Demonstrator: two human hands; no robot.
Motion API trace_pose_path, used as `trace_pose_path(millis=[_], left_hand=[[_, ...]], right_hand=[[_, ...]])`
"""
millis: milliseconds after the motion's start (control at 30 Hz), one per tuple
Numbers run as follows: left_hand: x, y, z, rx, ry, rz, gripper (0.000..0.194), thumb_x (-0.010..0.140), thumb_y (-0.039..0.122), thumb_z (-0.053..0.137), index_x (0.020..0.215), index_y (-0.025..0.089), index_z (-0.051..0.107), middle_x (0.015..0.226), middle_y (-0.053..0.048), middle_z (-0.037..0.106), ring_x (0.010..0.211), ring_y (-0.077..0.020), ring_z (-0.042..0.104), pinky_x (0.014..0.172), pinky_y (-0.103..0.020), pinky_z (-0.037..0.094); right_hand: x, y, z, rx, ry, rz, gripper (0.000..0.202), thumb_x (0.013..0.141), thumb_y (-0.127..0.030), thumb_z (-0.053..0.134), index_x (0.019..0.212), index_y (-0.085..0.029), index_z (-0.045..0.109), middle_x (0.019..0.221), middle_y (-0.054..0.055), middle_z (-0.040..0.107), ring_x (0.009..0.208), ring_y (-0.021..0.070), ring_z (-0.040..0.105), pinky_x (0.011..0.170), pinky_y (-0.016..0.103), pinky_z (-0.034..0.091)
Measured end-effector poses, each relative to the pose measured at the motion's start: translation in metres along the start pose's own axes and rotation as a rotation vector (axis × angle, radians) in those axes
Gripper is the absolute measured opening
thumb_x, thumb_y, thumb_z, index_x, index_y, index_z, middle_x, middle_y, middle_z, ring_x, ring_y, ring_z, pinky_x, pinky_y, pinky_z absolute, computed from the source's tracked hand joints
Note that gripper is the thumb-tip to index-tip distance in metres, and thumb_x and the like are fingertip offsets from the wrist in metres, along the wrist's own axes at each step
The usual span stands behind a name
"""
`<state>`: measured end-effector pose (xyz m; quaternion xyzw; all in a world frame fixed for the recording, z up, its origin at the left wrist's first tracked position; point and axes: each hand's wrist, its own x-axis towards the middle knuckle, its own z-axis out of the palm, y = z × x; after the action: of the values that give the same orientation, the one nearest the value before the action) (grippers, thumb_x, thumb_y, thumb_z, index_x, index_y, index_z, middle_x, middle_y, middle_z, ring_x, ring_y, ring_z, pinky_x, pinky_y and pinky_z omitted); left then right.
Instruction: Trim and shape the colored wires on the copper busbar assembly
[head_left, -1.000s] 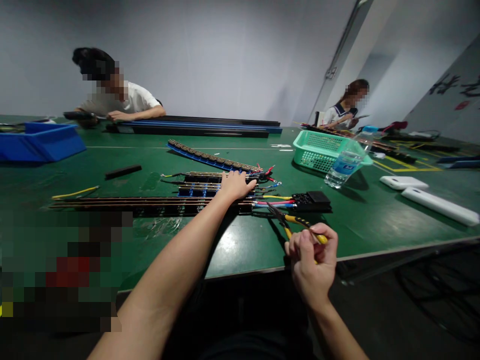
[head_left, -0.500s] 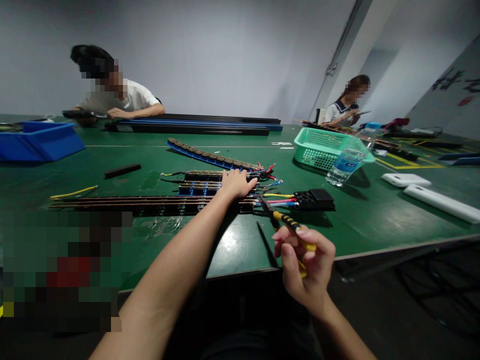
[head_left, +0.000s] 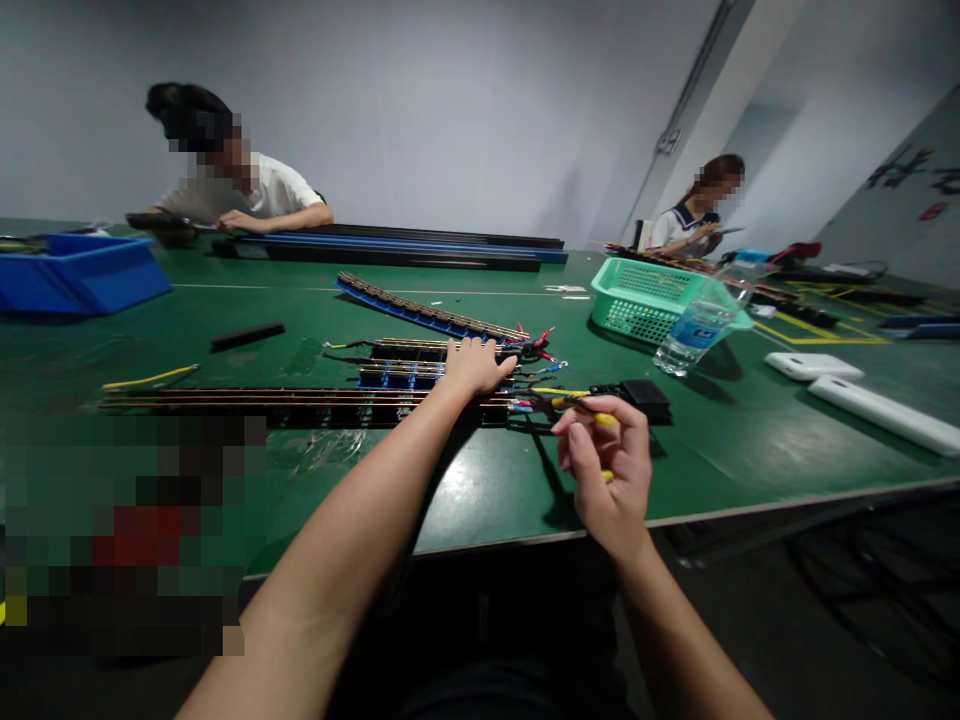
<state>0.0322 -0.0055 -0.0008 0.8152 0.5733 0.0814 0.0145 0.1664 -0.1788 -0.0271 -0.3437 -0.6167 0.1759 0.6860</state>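
My left hand (head_left: pixel 476 366) lies flat, fingers spread, on a group of black and blue strips (head_left: pixel 401 377) with copper-coloured rods. Below it, nearer me, runs a long black strip with copper rods (head_left: pixel 240 400). Coloured wires (head_left: pixel 562 391) join its right end to a black connector block (head_left: pixel 646 400). My right hand (head_left: pixel 611 460) is closed around pliers with yellow and black handles (head_left: pixel 605 419). The pliers point left at the wires by the strip's end; whether the jaws touch them I cannot tell. Loose red and blue wire ends (head_left: pixel 544 345) stick out right of my left hand.
Behind the strips lies a slanting blue strip with rods (head_left: pixel 431 308). A blue bin (head_left: pixel 97 280) stands left, a green basket (head_left: pixel 630 300) and water bottle (head_left: pixel 690 335) right. White cases (head_left: pixel 885 412) lie further right. Two people sit across the table (head_left: pixel 750 450).
My right hand has moved up and slightly left with the pliers, which now lie flatter and closer to the wires. My left hand has stayed on the strips.
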Motion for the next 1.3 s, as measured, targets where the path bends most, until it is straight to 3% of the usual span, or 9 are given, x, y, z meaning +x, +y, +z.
trace_pose_path(millis=[133, 233, 400, 467, 633, 767, 867, 1067, 1300], left_hand=[[0.0, -0.001, 0.0, 0.001, 0.002, 0.005, 0.07, 0.104, 0.064, 0.03, 0.147, 0.015, 0.054, 0.149, -0.019, 0.057, 0.14, -0.0352, 0.049, 0.117, -0.055, 0.031], [0.001, -0.001, 0.001, -0.012, 0.003, 0.004, 0.07, 0.104, 0.064, 0.03, 0.148, 0.014, 0.054, 0.149, -0.019, 0.056, 0.14, -0.0359, 0.048, 0.118, -0.057, 0.03], [0.002, -0.002, 0.004, -0.019, 0.008, 0.004, 0.071, 0.103, 0.065, 0.031, 0.148, 0.014, 0.054, 0.149, -0.019, 0.056, 0.14, -0.0361, 0.048, 0.119, -0.057, 0.029], [0.002, -0.002, 0.003, -0.018, 0.01, 0.004, 0.071, 0.103, 0.065, 0.031, 0.147, 0.014, 0.054, 0.149, -0.02, 0.056, 0.139, -0.0362, 0.049, 0.119, -0.057, 0.029], [0.0, -0.001, 0.001, -0.009, 0.006, -0.002, 0.07, 0.104, 0.064, 0.03, 0.147, 0.015, 0.054, 0.149, -0.019, 0.056, 0.14, -0.0355, 0.048, 0.118, -0.056, 0.03], [-0.001, 0.0, 0.001, -0.015, 0.007, 0.001, 0.069, 0.104, 0.065, 0.031, 0.146, 0.016, 0.055, 0.149, -0.019, 0.057, 0.14, -0.0351, 0.048, 0.119, -0.056, 0.029], [-0.001, -0.001, 0.002, -0.023, 0.018, 0.006, 0.069, 0.104, 0.064, 0.031, 0.145, 0.015, 0.056, 0.148, -0.019, 0.057, 0.14, -0.0354, 0.048, 0.119, -0.057, 0.029], [0.0, 0.0, -0.001, -0.02, -0.002, -0.001, 0.069, 0.104, 0.064, 0.031, 0.148, 0.016, 0.054, 0.15, -0.018, 0.056, 0.141, -0.0348, 0.047, 0.119, -0.056, 0.029], [0.001, -0.001, 0.001, -0.005, 0.001, -0.008, 0.069, 0.103, 0.065, 0.03, 0.148, 0.017, 0.054, 0.151, -0.018, 0.054, 0.141, -0.0351, 0.047, 0.119, -0.055, 0.029]], right_hand=[[-0.003, 0.011, 0.0, -0.065, -0.119, 0.003, 0.023, 0.1, -0.017, 0.057, 0.121, -0.027, 0.057, 0.078, -0.002, 0.064, 0.053, 0.0089, 0.053, 0.048, 0.02, 0.042], [-0.002, 0.01, -0.001, -0.165, -0.175, -0.075, 0.024, 0.099, -0.012, 0.056, 0.118, -0.026, 0.063, 0.068, -0.004, 0.061, 0.046, 0.0079, 0.049, 0.045, 0.02, 0.038], [0.008, 0.001, -0.001, -0.278, -0.336, -0.279, 0.032, 0.093, -0.004, 0.052, 0.113, -0.024, 0.066, 0.094, 0.004, 0.075, 0.058, 0.0098, 0.064, 0.051, 0.021, 0.045], [0.009, 0.0, 0.0, -0.284, -0.375, -0.303, 0.033, 0.092, -0.003, 0.051, 0.114, -0.024, 0.065, 0.096, 0.004, 0.076, 0.065, 0.012, 0.068, 0.055, 0.022, 0.049], [0.001, 0.003, 0.002, -0.268, -0.259, -0.13, 0.032, 0.096, -0.009, 0.056, 0.122, -0.026, 0.06, 0.095, 0.003, 0.068, 0.059, 0.0098, 0.058, 0.055, 0.022, 0.048], [-0.005, 0.001, 0.004, -0.23, -0.136, -0.02, 0.043, 0.098, -0.015, 0.058, 0.139, -0.028, 0.051, 0.106, 0.006, 0.067, 0.063, 0.0101, 0.056, 0.051, 0.021, 0.045], [-0.004, 0.001, 0.006, -0.249, -0.181, -0.022, 0.04, 0.099, -0.017, 0.059, 0.137, -0.027, 0.053, 0.104, 0.006, 0.067, 0.06, 0.0089, 0.052, 0.05, 0.021, 0.043], [0.0, 0.008, 0.009, -0.283, -0.229, -0.07, 0.026, 0.098, -0.015, 0.058, 0.122, -0.023, 0.064, 0.078, -0.001, 0.066, 0.053, 0.0087, 0.05, 0.053, 0.022, 0.045], [0.008, 0.0, 0.003, -0.328, -0.399, -0.239, 0.038, 0.09, -0.003, 0.051, 0.118, -0.022, 0.068, 0.095, 0.005, 0.078, 0.064, 0.0113, 0.067, 0.058, 0.022, 0.05]])
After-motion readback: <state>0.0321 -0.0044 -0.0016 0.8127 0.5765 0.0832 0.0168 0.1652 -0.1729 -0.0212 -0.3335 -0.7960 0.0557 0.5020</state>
